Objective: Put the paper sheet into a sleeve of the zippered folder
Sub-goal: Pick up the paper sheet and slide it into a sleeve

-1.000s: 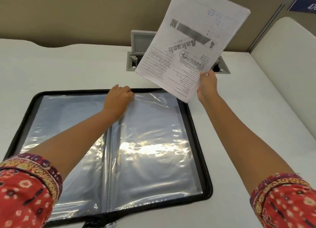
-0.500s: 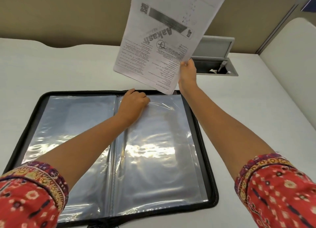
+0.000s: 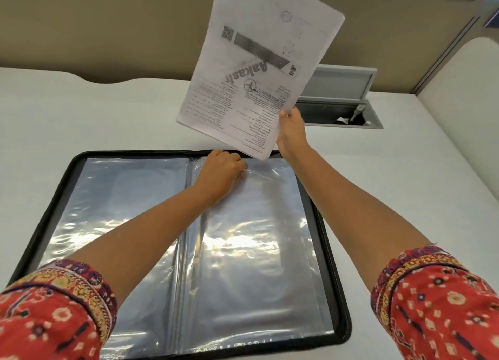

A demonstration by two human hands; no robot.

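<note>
The black zippered folder (image 3: 64, 181) lies open on the white desk, showing clear plastic sleeves (image 3: 256, 251) on both sides. My left hand (image 3: 222, 170) rests at the top edge of the right-hand sleeve, fingers curled on the plastic there. My right hand (image 3: 290, 133) holds the printed paper sheet (image 3: 259, 71) by its lower right corner. The sheet is upright in the air above the folder's far edge, print facing me and upside down. Its lower corner hangs just above my left hand.
A grey cable hatch (image 3: 340, 108) with its lid raised sits in the desk behind the folder, right of the sheet. A tan partition (image 3: 108, 30) runs along the back. A cream padded panel (image 3: 464, 95) borders the desk on the right.
The sheet has swung more upright and come nearer the folder's top edge. My left hand has slid slightly right along the top of the right sleeve. The view has shifted too.
</note>
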